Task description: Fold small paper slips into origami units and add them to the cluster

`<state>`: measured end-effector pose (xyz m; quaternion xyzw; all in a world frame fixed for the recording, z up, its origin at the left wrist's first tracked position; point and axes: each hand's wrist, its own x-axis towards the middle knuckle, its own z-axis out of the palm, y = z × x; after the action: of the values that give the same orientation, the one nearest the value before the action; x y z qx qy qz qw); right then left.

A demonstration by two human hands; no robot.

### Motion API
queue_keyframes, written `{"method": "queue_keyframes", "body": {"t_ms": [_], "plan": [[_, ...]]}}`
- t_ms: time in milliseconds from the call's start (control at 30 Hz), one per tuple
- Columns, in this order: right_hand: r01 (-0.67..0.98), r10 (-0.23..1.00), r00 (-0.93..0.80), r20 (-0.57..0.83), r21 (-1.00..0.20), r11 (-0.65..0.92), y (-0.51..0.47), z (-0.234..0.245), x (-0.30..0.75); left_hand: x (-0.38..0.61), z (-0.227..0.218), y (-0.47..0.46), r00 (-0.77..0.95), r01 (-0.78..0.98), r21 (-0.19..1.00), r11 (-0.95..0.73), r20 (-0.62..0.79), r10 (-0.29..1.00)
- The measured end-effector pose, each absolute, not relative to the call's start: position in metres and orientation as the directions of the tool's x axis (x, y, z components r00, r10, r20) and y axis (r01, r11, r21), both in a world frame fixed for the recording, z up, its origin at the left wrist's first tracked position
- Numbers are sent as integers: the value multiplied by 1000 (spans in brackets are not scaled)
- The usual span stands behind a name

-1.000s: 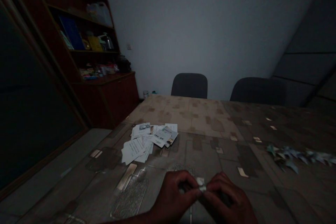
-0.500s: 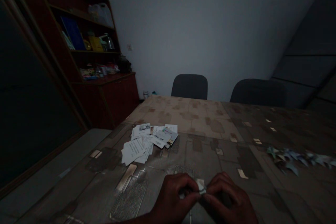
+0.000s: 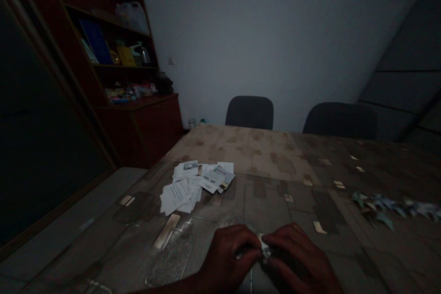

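Note:
Between my two hands, close to the front of the table, is a small folded piece of paper (image 3: 265,251), pale and mostly covered by fingers. My left hand (image 3: 231,253) pinches its left side between thumb and forefinger. From the right, my right hand (image 3: 299,255) is closed on the same paper, its fingers lying over the top. Beyond my hands, to the left, lies a loose pile of white printed cards (image 3: 177,195). Far to the right sits a row of folded paper shapes (image 3: 389,206), pointed and multicoloured.
A patterned cloth covers the table (image 3: 255,147). Two dark chairs (image 3: 250,112) stand at its far side against the wall. On the left is a red-brown cabinet (image 3: 141,124) with shelves of bottles and boxes. The room is dim.
My right hand's fingers have come further over the folded paper, so less of it shows. My left hand keeps its pinch. The cards and the folded shapes lie as before.

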<state>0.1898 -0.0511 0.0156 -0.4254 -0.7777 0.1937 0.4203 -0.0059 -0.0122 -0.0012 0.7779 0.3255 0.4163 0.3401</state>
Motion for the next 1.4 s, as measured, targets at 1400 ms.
{"method": "queue_keyframes", "body": {"t_ms": [1400], "plan": [[633, 839, -314, 445, -560, 534, -50, 7, 187, 1, 1, -13, 400, 329, 873, -361, 218, 890]]}}
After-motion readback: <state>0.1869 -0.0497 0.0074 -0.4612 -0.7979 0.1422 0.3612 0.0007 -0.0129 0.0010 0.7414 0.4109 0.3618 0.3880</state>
